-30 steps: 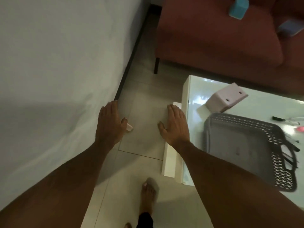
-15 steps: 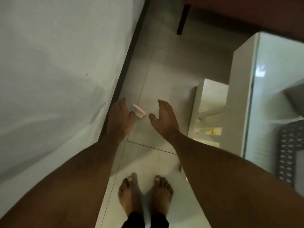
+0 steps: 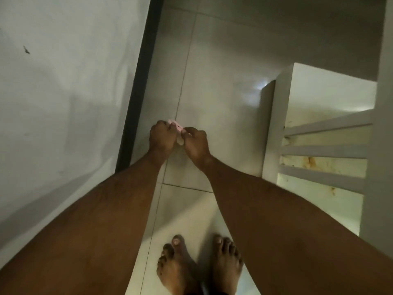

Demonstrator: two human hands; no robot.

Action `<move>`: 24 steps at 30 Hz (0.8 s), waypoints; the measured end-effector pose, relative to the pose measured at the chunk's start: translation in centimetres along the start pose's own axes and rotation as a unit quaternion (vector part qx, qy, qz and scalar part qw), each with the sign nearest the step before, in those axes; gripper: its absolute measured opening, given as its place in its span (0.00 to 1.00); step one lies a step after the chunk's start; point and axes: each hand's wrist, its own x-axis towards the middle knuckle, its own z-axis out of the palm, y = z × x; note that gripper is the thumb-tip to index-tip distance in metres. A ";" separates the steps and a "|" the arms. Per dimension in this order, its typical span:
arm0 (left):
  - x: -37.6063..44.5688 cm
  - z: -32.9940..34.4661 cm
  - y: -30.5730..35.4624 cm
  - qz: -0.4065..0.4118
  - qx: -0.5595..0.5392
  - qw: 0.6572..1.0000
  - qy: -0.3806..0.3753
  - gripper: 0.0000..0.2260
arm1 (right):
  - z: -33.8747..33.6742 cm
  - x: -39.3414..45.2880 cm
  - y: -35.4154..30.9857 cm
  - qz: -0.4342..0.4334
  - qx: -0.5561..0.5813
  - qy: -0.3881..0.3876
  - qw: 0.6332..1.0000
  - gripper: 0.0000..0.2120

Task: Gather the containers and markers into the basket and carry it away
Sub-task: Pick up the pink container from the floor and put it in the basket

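A small pink object [image 3: 177, 127] sits low over the tiled floor, pinched between both my hands. My left hand [image 3: 161, 138] curls around its left end, fingers closed. My right hand [image 3: 196, 143] grips its right end with the fingertips. Most of the pink object is hidden by my fingers, so I cannot tell what it is. The basket, the containers and the markers are out of view.
A white wall [image 3: 63, 103] with a dark skirting strip [image 3: 138, 81] runs along the left. The white table's side with open shelves [image 3: 323, 150] stands at the right. My bare feet [image 3: 197, 265] stand on the pale tiles [image 3: 217, 71] between them.
My view has swung down and left, away from the table top and the basket. Both hands, open before, have closed together on the pink object.
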 end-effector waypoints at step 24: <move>-27.2 -9.3 28.7 0.163 -0.271 0.931 0.185 0.15 | -24.0 -23.8 -23.6 -0.284 0.021 0.241 0.928 0.18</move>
